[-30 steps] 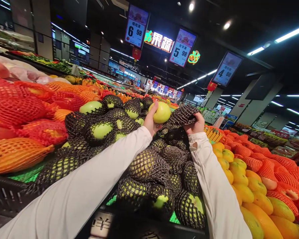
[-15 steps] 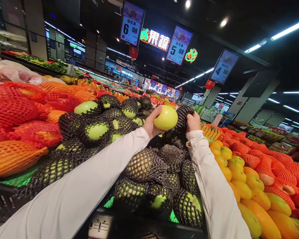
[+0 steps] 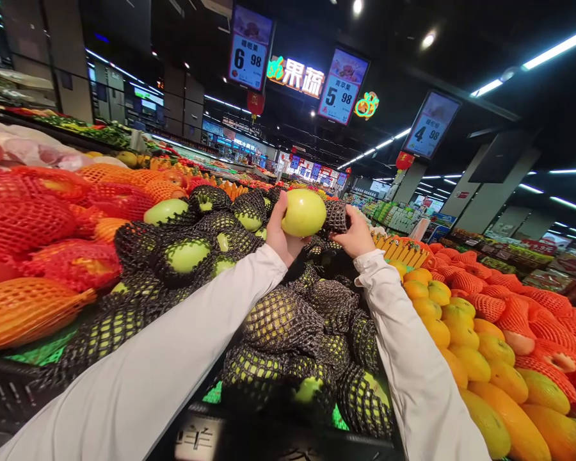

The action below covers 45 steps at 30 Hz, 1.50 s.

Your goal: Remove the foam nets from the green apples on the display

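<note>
A bare green apple [image 3: 305, 213] rests in my left hand [image 3: 279, 232], whose fingers and thumb are wrapped round it above the pile. Just to its right, my right hand [image 3: 357, 234] pinches a bunched black foam net sleeve [image 3: 336, 216]. The sleeve is close against the apple's right side; whether it covers part of the far side is hidden. Below both hands lie several green apples in black net sleeves [image 3: 278, 317], heaped in a dark crate.
Fruit in red and orange nets [image 3: 24, 205] is piled at the left. Yellow-orange mangoes [image 3: 465, 342] lie in rows at the right, beside more red-netted fruit [image 3: 528, 320]. Price signs [image 3: 344, 85] hang overhead. The crate's black front edge [image 3: 288, 438] runs along the bottom.
Both hands have moved slightly left with the apple and the sleeve. The right hand has turned, and the sleeve, spread taller before, is now bunched smaller beside the apple.
</note>
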Tool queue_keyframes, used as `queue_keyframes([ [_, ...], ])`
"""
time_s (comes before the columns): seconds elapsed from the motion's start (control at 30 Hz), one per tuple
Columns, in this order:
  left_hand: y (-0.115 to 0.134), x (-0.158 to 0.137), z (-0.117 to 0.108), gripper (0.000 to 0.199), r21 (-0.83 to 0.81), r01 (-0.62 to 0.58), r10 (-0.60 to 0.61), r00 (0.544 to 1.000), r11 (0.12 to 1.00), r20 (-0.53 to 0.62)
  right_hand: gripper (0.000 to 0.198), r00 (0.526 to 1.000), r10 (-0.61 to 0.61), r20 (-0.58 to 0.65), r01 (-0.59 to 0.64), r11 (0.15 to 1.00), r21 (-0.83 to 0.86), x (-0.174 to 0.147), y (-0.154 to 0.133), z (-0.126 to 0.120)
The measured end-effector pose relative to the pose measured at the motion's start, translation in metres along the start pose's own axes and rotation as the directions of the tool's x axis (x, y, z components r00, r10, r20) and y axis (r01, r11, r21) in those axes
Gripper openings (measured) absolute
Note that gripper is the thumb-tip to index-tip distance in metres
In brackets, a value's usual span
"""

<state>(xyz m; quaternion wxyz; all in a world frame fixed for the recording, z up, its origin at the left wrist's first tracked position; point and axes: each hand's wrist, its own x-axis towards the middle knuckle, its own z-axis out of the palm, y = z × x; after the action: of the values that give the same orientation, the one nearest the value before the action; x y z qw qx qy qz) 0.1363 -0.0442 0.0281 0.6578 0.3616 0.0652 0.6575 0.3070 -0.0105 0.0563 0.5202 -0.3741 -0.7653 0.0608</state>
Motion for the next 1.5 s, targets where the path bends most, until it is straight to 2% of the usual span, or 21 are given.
queue_keyframes([
  [0.1,0.000,0.005,-0.004,0.075,0.003,-0.067,0.067,0.996,0.998,-0.062,0.046,0.998,0.066,0.003,-0.065,0.995,-0.071,0.000,0.004,0.002],
  [0.2,-0.002,0.010,-0.009,0.078,-0.004,-0.093,0.092,0.986,0.996,-0.142,0.046,0.974,0.171,-0.151,-0.183,0.981,-0.065,0.002,0.004,0.000],
  [0.27,-0.002,0.012,-0.012,0.079,-0.010,-0.107,0.103,0.976,0.994,-0.193,0.047,0.941,0.154,-0.301,-0.173,0.984,-0.038,0.002,0.001,-0.003],
  [0.33,-0.001,0.013,-0.014,0.080,-0.023,-0.092,0.084,0.970,0.995,-0.226,0.040,0.919,0.050,-0.392,-0.073,0.996,-0.044,0.002,-0.004,-0.008],
  [0.4,0.000,0.013,-0.015,0.080,-0.045,-0.060,0.047,0.970,0.997,-0.237,0.029,0.936,-0.077,-0.344,0.052,0.995,-0.084,0.001,-0.008,-0.010],
  [0.43,0.001,0.013,-0.014,0.080,-0.055,-0.052,0.038,0.970,0.997,-0.238,0.025,0.957,-0.114,-0.268,0.091,0.991,-0.095,0.000,-0.010,-0.010],
  [0.5,0.001,0.013,-0.013,0.077,-0.068,-0.063,0.045,0.972,0.996,-0.232,0.023,0.994,-0.100,-0.038,0.096,0.990,-0.099,-0.002,-0.013,-0.007],
  [0.53,0.000,0.014,-0.012,0.075,-0.071,-0.085,0.067,0.972,0.994,-0.226,0.022,0.994,-0.061,0.089,0.068,0.994,-0.087,-0.003,-0.013,-0.004],
  [0.6,-0.001,0.015,-0.009,0.070,-0.075,-0.133,0.116,0.973,0.988,-0.198,0.019,0.956,-0.002,0.293,0.013,0.999,-0.035,-0.004,-0.014,0.002],
  [0.67,-0.003,0.015,-0.008,0.069,-0.066,-0.143,0.131,0.979,0.987,-0.156,0.016,0.933,-0.022,0.360,-0.001,0.998,0.063,-0.004,-0.015,0.006],
  [0.73,-0.004,0.014,-0.008,0.074,-0.037,-0.113,0.108,0.986,0.993,-0.130,0.016,0.964,-0.033,0.264,-0.003,0.991,0.135,-0.001,-0.014,0.007],
  [0.8,-0.003,0.012,-0.010,0.080,0.009,-0.068,0.069,0.991,0.998,-0.112,0.013,0.994,0.040,0.097,-0.052,0.992,0.118,0.001,-0.014,0.004],
  [0.87,-0.002,0.010,-0.012,0.084,0.053,-0.034,0.038,0.996,0.998,-0.083,0.009,0.990,0.140,-0.028,-0.137,0.987,0.083,0.003,-0.014,-0.001],
  [0.93,0.000,0.008,-0.012,0.087,0.080,-0.003,0.006,0.999,0.997,-0.044,0.019,0.983,0.156,-0.091,-0.153,0.987,0.046,0.002,-0.014,-0.004],
  [1.0,0.000,0.007,-0.011,0.086,0.087,0.023,-0.022,1.000,0.996,-0.012,0.042,0.990,0.096,-0.106,-0.099,0.995,-0.025,0.000,-0.014,-0.005],
  [1.07,-0.001,0.006,-0.009,0.085,0.090,0.039,-0.040,0.999,0.995,0.008,0.061,0.997,0.033,-0.071,-0.041,0.994,-0.102,-0.003,-0.015,-0.003],
  [1.13,-0.002,0.005,-0.006,0.081,0.101,0.034,-0.036,0.999,0.994,0.023,0.069,0.999,-0.013,-0.030,0.009,0.989,-0.148,-0.006,-0.016,0.001],
  [1.3,-0.007,0.002,-0.002,0.071,0.138,0.035,-0.040,0.998,0.990,0.039,0.062,0.987,-0.159,-0.025,0.153,0.973,-0.172,-0.006,-0.020,0.008],
  [1.5,-0.006,0.007,-0.005,0.075,0.070,-0.040,0.044,0.997,0.997,-0.063,0.054,0.994,-0.103,-0.020,0.098,0.980,-0.171,-0.006,-0.021,0.008],
])
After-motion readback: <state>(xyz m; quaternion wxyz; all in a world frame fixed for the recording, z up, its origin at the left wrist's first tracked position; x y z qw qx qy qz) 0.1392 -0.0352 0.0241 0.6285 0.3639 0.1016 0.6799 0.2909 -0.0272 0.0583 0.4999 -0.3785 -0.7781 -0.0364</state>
